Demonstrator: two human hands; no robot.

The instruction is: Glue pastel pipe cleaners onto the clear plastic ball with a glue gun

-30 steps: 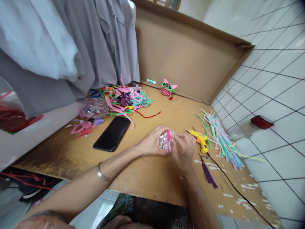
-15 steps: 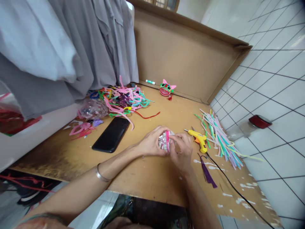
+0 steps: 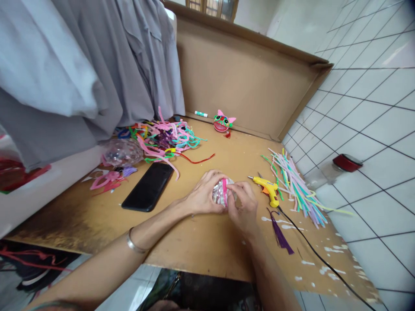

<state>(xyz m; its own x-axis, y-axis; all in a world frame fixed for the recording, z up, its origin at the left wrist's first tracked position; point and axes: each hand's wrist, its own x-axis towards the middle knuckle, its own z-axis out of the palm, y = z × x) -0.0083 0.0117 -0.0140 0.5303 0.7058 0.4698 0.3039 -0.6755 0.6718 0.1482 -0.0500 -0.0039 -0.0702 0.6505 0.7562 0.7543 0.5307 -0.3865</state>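
Note:
My left hand (image 3: 206,193) is wrapped round the left side of a clear, shiny ball (image 3: 218,193) near the middle of the table. A bright pink strip (image 3: 225,191) runs across the ball from top to bottom. The fingers of my right hand (image 3: 244,206) are bent together and press on the right side of the strip. What lies under those fingertips is hidden. Just right of my right hand is a yellow glue gun (image 3: 268,188), and a purple tassel (image 3: 280,233) lies below it.
A black phone (image 3: 148,186) lies left of my hands. Tangled pipe cleaners (image 3: 170,134) are behind it; straight ones (image 3: 300,188) lie at the right. A pink-eared mask figure (image 3: 223,122) and glue stick (image 3: 201,114) stand by the cardboard wall (image 3: 240,77). The gun's cord (image 3: 311,246) crosses the right side.
The whole view has shifted slightly, so things appear a little further left. Both hands keep nearly the same hold on the ball, with my right fingers moved slightly along the pink strip.

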